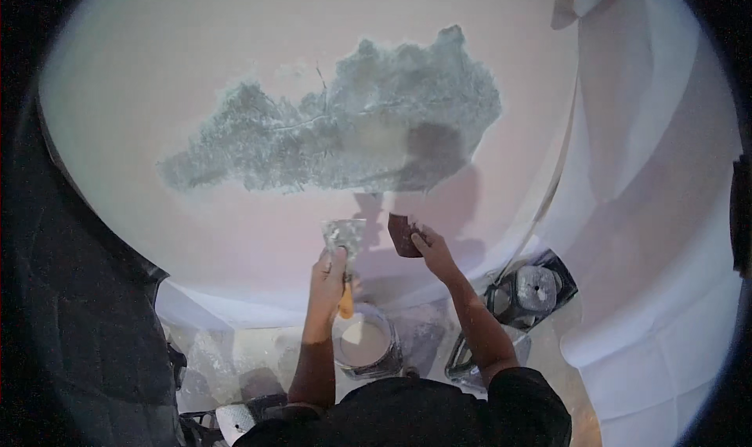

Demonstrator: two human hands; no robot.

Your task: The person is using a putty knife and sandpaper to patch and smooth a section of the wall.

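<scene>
My left hand (pixel 327 281) is closed around a putty knife with a wide, smeared blade (pixel 343 229) pointing up and an orange handle (pixel 346 302) below the fist. To its right, my right hand (pixel 435 249) pinches the edge of a flat, dark reddish-brown piece (pixel 401 237); whether it is a spreader or a folded sheet I cannot tell. White residue shows near its upper edge. Both tools are below a large, rough grey patch (pixel 313 145) on the pale pinkish wall (pixel 258 235). A thin crack line runs through the patch, and shadows fall across its lower right.
Below my hands stands a bucket (pixel 394 361) holding a pale, whitish material. Dark, plaster-spotted equipment (pixel 523 300) sits at the lower right, with another dark and white item (pixel 233 423) at the lower left. White sheeting (pixel 658 275) hangs at right, dark cloth (pixel 94 314) at left.
</scene>
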